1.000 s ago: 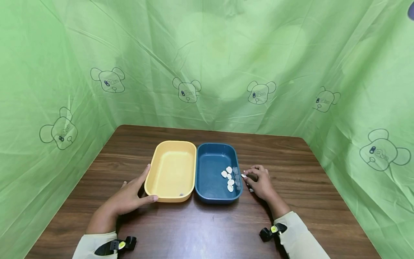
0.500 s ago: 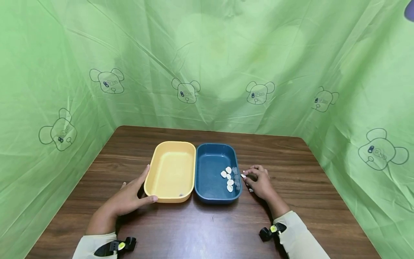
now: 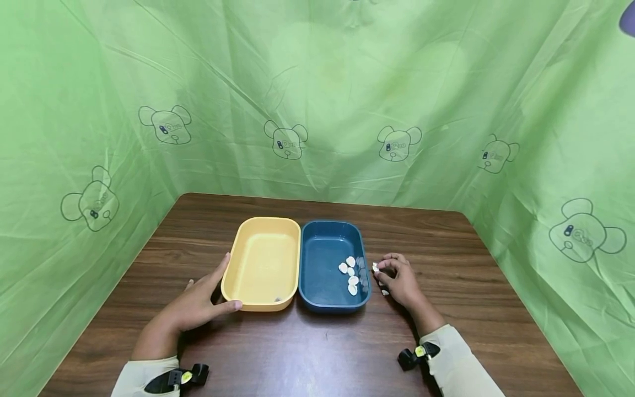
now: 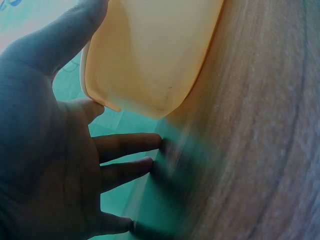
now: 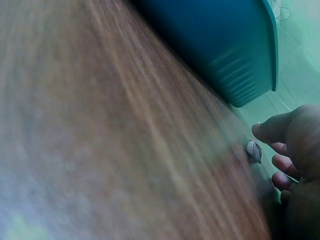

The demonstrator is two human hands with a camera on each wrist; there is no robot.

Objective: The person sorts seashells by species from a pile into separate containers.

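My left hand rests against the near left corner of a yellow tray, thumb along the front rim and forefinger at the side. In the left wrist view its other fingers stretch straight beside the tray. On the right, my right hand pinches a small white seashell between thumb and fingertips, just outside the blue tray. Under that hand lies another shell; a ridged grey-white shell shows below the thumb in the right wrist view.
Several white shells lie in the right part of the blue tray, mirrored in its wall. A small greyish spot shows in the yellow tray's near corner. Both trays stand side by side on a brown wooden table, with green cloth hung around.
The white shell at my right fingertips has shifted slightly right and away from the blue tray's edge, its angle changed. My left hand and both trays stay in place.
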